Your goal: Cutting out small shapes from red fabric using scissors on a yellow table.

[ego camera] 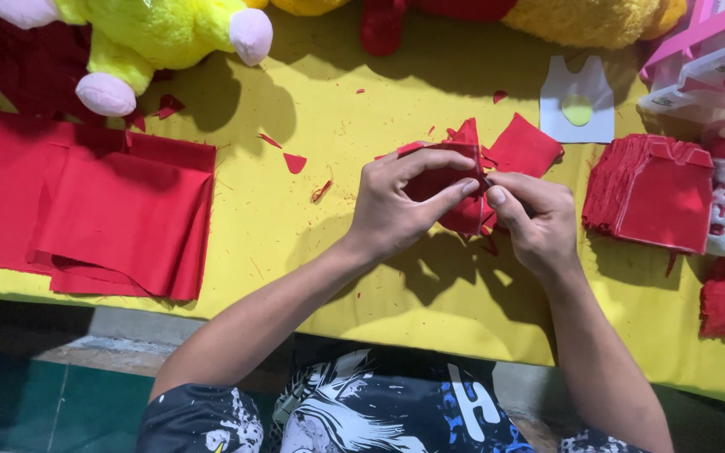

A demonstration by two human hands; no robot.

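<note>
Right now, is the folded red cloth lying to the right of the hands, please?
No, the folded red cloth lies left of both hands, left hand and right hand.

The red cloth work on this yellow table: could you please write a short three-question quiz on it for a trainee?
1. True or false: both the left hand and the right hand have a grip on the small red cloth pieces.
2. Where does the neat stack of cut red pieces lie?
A. left of the hands
B. right of the hands
C. on the person's lap
3. Fill in: the large folded red cloth lies on the yellow ____.

Key
1. True; fingers of both hands pinch the pieces between them.
2. B; it lies beyond the right hand, below the white template.
3. Table.
</note>
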